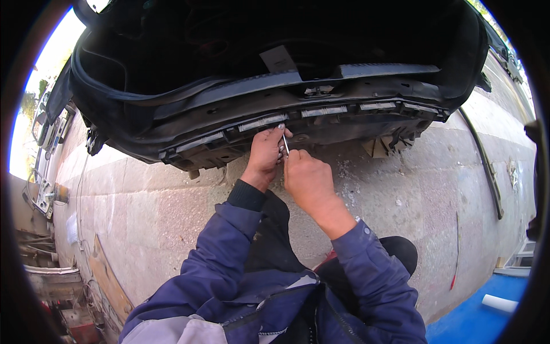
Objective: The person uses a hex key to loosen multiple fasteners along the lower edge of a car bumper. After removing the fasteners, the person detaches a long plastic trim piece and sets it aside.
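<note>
In front of me is the end of a dark car with its compartment open, and its black lower panel (349,127) carries a row of pale strips (262,123). My right hand (309,178) is closed in a fist around a tool with a thin metal shaft (286,142), apparently a screwdriver; its handle is hidden in the fist. Just left of it, my left hand (264,152) is closed at the panel's lower edge, its thumb and fingers pinched near the shaft's upper end. Whatever small part sits between those fingertips is hidden.
On the paved ground (189,212) at the right lie a long black strip (484,160) and a thin rod with a red end (454,281). A white roll (499,304) rests on a blue sheet (470,321). To the left are a wooden board (109,275) and assorted car parts (51,281).
</note>
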`<state>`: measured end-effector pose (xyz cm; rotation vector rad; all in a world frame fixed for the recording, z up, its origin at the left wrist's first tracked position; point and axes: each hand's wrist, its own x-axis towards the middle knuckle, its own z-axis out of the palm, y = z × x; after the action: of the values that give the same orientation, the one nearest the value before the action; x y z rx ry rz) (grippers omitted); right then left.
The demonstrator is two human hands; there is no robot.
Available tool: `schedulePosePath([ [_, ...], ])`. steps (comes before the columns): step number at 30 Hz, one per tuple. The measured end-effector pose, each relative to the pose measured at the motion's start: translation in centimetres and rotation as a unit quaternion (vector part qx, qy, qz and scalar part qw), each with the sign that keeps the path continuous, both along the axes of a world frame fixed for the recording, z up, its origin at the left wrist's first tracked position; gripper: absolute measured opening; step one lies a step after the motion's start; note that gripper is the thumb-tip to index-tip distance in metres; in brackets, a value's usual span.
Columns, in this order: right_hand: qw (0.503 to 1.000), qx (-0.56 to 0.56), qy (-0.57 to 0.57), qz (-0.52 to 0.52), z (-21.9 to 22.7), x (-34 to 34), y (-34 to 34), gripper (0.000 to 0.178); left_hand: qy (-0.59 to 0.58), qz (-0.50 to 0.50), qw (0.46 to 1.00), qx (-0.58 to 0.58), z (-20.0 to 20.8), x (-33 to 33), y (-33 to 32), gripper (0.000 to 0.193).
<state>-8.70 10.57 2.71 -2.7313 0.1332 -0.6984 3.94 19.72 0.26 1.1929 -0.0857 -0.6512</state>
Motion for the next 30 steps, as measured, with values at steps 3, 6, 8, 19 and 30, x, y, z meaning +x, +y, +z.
schedulePosePath([
  [3,0.880,0.456,0.112,0.066,0.6,0.0,-0.6,0.032,0.009,0.025,0.999,-0.018,-0.1,0.0,-0.3,0.031],
  [6,0.419,0.896,0.132,0.073,0.8,-0.3,-1.0,0.036,0.009,0.022,1.000,-0.016,-0.2,0.0,-0.1,0.031],
  [8,0.409,0.901,0.118,0.081,0.4,-0.4,-0.6,0.033,0.000,0.008,1.000,-0.027,-0.3,0.1,0.1,0.031],
  [19,0.949,0.303,0.083,-0.007,0.3,0.5,-0.6,0.020,0.031,-0.012,0.999,-0.042,-0.3,0.0,0.3,0.032],
  [30,0.673,0.714,0.187,-0.041,1.0,0.0,-1.9,0.042,0.031,0.008,0.998,-0.056,-0.2,-0.3,-0.2,0.032],
])
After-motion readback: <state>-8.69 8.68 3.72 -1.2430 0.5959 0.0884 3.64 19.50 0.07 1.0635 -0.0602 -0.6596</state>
